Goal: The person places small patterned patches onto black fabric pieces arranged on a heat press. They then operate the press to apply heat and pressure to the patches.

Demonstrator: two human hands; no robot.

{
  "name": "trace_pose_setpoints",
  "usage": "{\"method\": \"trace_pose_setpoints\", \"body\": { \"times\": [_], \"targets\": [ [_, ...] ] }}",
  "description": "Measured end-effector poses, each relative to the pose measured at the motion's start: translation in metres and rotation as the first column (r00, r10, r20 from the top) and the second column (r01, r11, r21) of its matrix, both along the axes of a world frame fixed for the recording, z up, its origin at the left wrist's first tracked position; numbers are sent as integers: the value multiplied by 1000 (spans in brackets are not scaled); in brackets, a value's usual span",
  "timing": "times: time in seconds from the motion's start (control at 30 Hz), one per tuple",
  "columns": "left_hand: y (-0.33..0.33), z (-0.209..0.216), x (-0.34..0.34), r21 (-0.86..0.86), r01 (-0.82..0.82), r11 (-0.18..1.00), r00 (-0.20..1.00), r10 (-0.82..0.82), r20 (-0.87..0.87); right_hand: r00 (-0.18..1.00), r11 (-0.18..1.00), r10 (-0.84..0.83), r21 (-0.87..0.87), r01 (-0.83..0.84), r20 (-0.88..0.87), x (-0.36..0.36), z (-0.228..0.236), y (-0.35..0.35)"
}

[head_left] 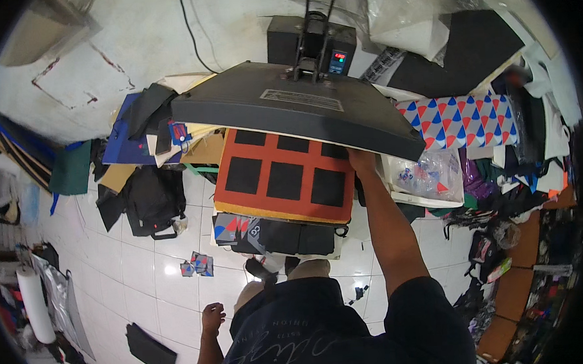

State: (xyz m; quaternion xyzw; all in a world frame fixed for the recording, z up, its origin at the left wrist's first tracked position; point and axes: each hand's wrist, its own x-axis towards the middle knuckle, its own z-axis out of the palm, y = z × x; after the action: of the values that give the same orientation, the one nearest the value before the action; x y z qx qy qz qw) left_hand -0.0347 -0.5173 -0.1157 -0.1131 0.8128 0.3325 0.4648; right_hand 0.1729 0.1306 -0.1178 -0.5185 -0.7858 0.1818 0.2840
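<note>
A heat press stands in front of me, its dark upper plate (294, 106) raised over an orange-red pad (266, 206). Black squares (285, 180) lie in rows on the pad; the far row is partly covered by the plate. My right hand (361, 161) reaches to the pad's right edge, beside the far right square, with its fingers hidden beneath the plate. Down at my left side, over the tiled floor, my left hand (213, 316) hangs with curled fingers and nothing visible in it.
A control box (339, 61) with a lit display sits behind the press. To the right are a white tray (431, 201) holding plastic bags and a patterned roll (460, 122). A black bag (154, 202) is at left. Patterned scraps (202, 264) lie on the floor.
</note>
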Motion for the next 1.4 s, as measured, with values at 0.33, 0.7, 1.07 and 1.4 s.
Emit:
{"method": "trace_pose_setpoints", "body": {
  "times": [0.33, 0.7, 1.07, 1.4],
  "targets": [
    [-15, 11, 7, -36, -51, 998, 998, 50, -25, 974, 948, 70, 290, -132, 214, -4, -12, 9],
    [4, 10, 9, -19, 9, 1000, 1000, -8, 3, 988, 897, 101, 419, -139, 114, 1, -14, 7],
    [23, 14, -7, -14, 39, 999, 998, -39, -48, 995, 731, 6, 679, -75, 103, -5, -19, 5],
    [18, 2, -15, 80, 6, 997, 1000, -5, -8, 942, 972, -81, 181, 146, -325, 8, 68, -42]
  ]
}}
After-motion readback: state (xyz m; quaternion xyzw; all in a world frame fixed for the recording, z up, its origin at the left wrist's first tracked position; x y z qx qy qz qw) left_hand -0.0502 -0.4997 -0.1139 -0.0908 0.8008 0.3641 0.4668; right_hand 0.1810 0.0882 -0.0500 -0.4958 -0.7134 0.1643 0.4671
